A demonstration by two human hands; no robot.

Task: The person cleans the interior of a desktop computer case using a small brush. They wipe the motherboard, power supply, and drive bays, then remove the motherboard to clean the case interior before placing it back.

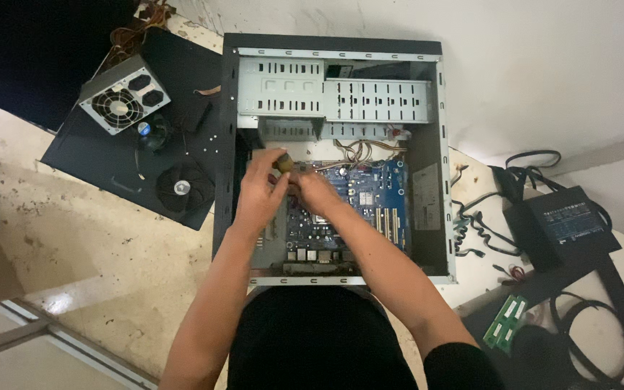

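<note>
Both forearms reaching forward and down from the bottom of the view into an open computer case (445, 144) lying on its side, meeting over the upper left corner of the blue motherboard (370, 202). Left hand (258, 195) bent at the wrist, fingers curled tight around a screwdriver handle (282, 162), yellowish and rounded, poking out just above the knuckles. Right hand (317, 193) pressed close against the left, fingers bunched low at the board beside the tool; impossible to tell whether pinching anything, tip of the tool hidden between the two hands. Handle sitting at the fingertips of the left hand, touching the thumb side of the right, just under the grey drive cage (341, 97). On the inner right wall of the case, a pale upright rectangular label (426, 196). To the left, on a dark flat side panel (88, 155), a grey power supply (124, 94) with round fan grille, a small blue-centred cooler (153, 131) and a round black fan (185, 186) with a pale sticker at its hub. To the right, well apart, a black boxy power supply (561, 224) carrying a blue-grey rectangular label on top, black cables (482, 227) trailing beside it, and two green memory sticks (507, 323) lying side by side near the right elbow.
</note>
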